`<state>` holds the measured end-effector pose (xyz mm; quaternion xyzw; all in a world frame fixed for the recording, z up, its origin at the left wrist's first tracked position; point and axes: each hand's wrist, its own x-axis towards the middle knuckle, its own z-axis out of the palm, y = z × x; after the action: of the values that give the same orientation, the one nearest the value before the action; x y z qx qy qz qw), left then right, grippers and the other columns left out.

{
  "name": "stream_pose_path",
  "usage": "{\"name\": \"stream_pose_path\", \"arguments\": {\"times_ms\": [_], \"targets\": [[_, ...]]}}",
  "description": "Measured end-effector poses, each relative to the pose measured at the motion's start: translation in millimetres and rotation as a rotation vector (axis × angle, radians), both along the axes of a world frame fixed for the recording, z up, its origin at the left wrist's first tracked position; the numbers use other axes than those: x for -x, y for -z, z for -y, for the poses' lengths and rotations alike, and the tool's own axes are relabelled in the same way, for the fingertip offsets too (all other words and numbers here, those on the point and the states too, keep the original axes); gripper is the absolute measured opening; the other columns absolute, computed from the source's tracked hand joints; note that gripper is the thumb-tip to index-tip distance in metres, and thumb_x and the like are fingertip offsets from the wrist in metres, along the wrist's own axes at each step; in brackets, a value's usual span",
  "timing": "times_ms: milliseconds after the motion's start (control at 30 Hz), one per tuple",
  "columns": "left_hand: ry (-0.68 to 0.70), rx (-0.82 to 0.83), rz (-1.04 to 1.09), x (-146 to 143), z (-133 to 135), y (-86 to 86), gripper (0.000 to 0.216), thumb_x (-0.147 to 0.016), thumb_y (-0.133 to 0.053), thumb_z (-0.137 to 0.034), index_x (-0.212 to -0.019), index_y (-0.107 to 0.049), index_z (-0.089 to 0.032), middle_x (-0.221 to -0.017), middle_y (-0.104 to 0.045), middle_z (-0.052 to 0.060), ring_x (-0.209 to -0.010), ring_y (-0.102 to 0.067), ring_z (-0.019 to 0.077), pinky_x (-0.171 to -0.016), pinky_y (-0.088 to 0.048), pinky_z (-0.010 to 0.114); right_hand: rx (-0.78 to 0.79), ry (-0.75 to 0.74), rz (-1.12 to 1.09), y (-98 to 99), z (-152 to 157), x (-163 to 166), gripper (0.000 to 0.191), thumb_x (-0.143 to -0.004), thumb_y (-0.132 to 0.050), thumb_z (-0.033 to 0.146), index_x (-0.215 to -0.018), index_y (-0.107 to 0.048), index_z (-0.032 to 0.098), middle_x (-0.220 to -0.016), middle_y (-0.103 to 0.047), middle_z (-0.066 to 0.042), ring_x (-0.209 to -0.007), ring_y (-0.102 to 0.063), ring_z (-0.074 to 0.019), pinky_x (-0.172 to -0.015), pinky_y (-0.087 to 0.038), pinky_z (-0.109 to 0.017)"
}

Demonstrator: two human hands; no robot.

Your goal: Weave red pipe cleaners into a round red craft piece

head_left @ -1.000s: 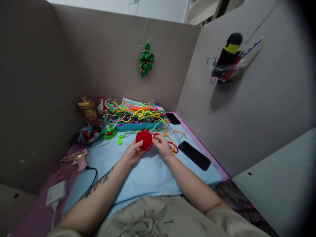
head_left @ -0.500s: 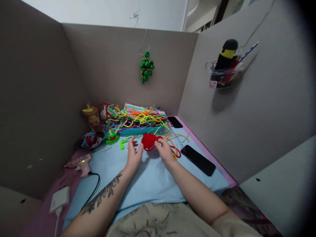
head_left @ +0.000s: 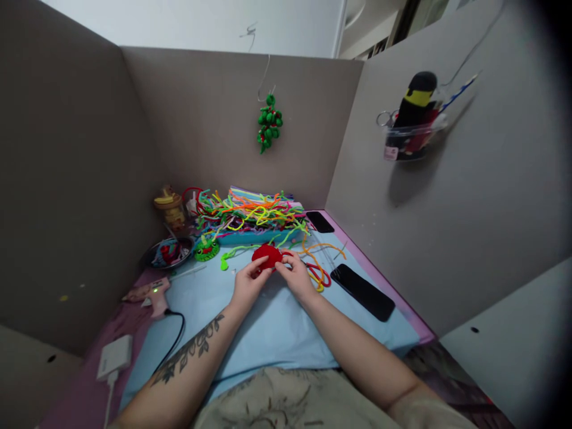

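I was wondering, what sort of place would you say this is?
It looks like a small craft workstation, perhaps a partitioned booth: a blue tray heaped with colorful fuzzy strands, a pink glue gun, and grey panels around the table.

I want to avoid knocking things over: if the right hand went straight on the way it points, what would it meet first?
The red round piece: the fingers of the right hand seem to touch its near edge, though depth is unclear.
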<state>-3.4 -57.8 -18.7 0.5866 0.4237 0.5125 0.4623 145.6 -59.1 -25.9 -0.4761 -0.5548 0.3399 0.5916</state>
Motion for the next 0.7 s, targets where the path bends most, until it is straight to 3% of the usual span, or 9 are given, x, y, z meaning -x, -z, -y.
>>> {"name": "stream_pose_path", "arguments": {"times_ms": [367,533,600,700], "targets": [[-0.169,0.041,-0.001,-0.2,4.2,-10.5,0.036,-0.066,-0.071,-0.036,-0.094,-0.073,-0.013,-0.059,-0.065,0.001,-0.042,-0.045,0.0076,-0.04,-0.038,0.02,0.035,-0.062,-0.018,-1.5,5.1,5.4,0.022,-0.073,-0.064,0.039,-0.068,-0.06,0.018,-0.123,-0.047,-0.01,-0.109,-0.052,-0.0219,-0.077,-0.049,-0.03],[-0.146,0.027,0.127,2.3,-4.2,-6.4,0.036,-0.066,-0.072,-0.035,-0.095,-0.071,-0.014,-0.072,-0.069,0.003,-0.049,-0.052,0.0087,-0.043,-0.041,0.019,-0.029,0.006,-0.027,2.3,-0.1,0.9,0.022,-0.077,-0.061,0.041,-0.076,-0.065,0.019,-0.118,-0.054,-0.009,-0.114,-0.048,-0.0235,-0.088,-0.043,-0.034],[-0.145,0.021,0.168,3.3,-7.3,-4.5,0.035,-0.066,-0.072,-0.035,-0.094,-0.071,-0.015,-0.077,-0.07,0.004,-0.054,-0.055,0.0097,-0.045,-0.042,0.019,-0.008,0.024,-0.092,4.8,-3.5,-1.1,0.024,-0.077,-0.061,0.043,-0.082,-0.068,0.02,-0.12,-0.055,-0.009,-0.112,-0.049,-0.0238,-0.088,-0.043,-0.034],[-0.13,0.02,0.168,3.4,-9.1,-2.4,0.031,-0.065,-0.073,-0.032,-0.091,-0.072,-0.015,-0.079,-0.072,0.005,-0.06,-0.059,0.0121,-0.051,-0.045,0.021,0.117,-0.016,-0.303,7.3,-8.1,-1.7,0.029,-0.072,-0.065,0.046,-0.087,-0.069,0.021,-0.124,-0.055,-0.007,-0.101,-0.055,-0.0223,-0.073,-0.045,-0.03]]}}
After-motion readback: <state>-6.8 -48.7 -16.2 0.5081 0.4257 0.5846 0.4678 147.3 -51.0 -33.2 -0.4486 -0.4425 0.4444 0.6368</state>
